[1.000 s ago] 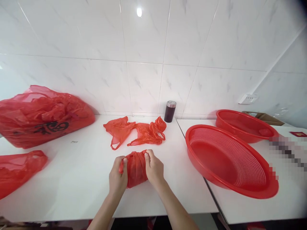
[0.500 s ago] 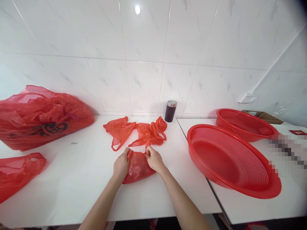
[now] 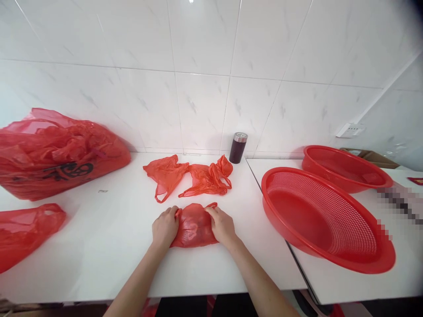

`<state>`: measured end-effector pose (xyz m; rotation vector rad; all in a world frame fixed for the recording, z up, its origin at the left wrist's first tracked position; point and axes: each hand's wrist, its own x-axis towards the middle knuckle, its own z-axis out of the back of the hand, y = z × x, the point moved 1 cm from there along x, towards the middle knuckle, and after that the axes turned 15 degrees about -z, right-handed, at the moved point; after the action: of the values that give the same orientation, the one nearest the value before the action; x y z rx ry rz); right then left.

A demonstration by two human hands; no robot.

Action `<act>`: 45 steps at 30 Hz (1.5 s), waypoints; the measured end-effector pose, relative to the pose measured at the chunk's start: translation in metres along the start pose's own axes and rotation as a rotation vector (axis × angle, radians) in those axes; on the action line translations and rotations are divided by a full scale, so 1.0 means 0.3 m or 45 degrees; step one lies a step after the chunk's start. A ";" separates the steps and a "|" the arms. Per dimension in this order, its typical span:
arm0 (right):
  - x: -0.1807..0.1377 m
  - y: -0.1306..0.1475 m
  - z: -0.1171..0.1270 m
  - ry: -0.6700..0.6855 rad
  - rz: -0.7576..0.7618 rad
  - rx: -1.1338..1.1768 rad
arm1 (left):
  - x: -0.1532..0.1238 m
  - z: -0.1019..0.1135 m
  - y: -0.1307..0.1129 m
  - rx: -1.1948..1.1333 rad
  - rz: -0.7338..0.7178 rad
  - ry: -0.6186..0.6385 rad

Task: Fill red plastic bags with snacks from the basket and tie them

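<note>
A small red plastic bag (image 3: 194, 224) lies bunched on the white table (image 3: 109, 246) in front of me. My left hand (image 3: 164, 227) grips its left side with curled fingers. My right hand (image 3: 223, 225) grips its right side the same way. Both hands rest on the tabletop. Just beyond lie two more crumpled red bags: one (image 3: 165, 173) to the left and one (image 3: 209, 178) to the right.
A big stuffed red bag (image 3: 57, 154) sits at the far left, another red bag (image 3: 26, 229) below it. A dark cylindrical jar (image 3: 238, 148) stands by the tiled wall. Two red baskets (image 3: 325, 218) (image 3: 345, 167) lie on the adjoining table at right.
The bag was held up between my hands as a stretched roll; now it is down on the table, flatter and bunched, with both hands still gripping its sides.
</note>
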<state>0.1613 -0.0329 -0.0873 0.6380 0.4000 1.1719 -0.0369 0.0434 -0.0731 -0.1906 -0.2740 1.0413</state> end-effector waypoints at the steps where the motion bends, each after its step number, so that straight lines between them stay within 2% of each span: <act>1: -0.003 0.005 -0.007 0.002 0.000 -0.042 | 0.002 -0.001 -0.002 0.020 -0.010 -0.013; 7: -0.008 0.017 -0.022 -0.016 -0.045 -0.189 | 0.004 -0.007 0.000 0.083 -0.002 -0.067; 12: -0.013 0.022 0.008 -0.022 -0.098 -0.180 | -0.007 -0.004 0.009 0.059 -0.017 -0.092; 16: 0.023 0.020 0.036 0.001 -0.169 -0.178 | -0.016 0.002 0.015 0.020 -0.047 -0.103; 20: 0.065 0.017 0.030 0.002 -0.206 -0.221 | -0.019 0.001 0.017 -0.007 -0.041 -0.109; 25: 0.083 -0.033 0.037 -0.127 -0.284 -0.169 | -0.014 -0.013 0.025 -0.047 0.030 -0.117; 30: 0.105 -0.119 0.075 -0.287 -0.418 0.027 | -0.013 -0.022 0.038 -0.186 0.140 -0.159; 35: 0.114 -0.138 0.074 -0.312 -0.399 0.218 | -0.011 -0.026 0.060 -0.444 0.253 -0.340; 38: 0.109 -0.143 0.070 -0.310 -0.375 0.337 | -0.001 -0.005 0.084 -0.574 0.248 -0.455; 42: 0.101 -0.157 0.069 -0.263 -0.318 0.538 | 0.016 0.084 0.069 -0.583 0.150 -0.651; 45: 0.096 -0.159 0.067 -0.230 -0.266 0.657 | 0.041 0.137 -0.029 -0.501 -0.075 -0.680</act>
<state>0.2178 -0.0226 -0.1021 1.1123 0.6067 0.8030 -0.0367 0.0507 -0.0299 -0.2537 -0.9660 0.9585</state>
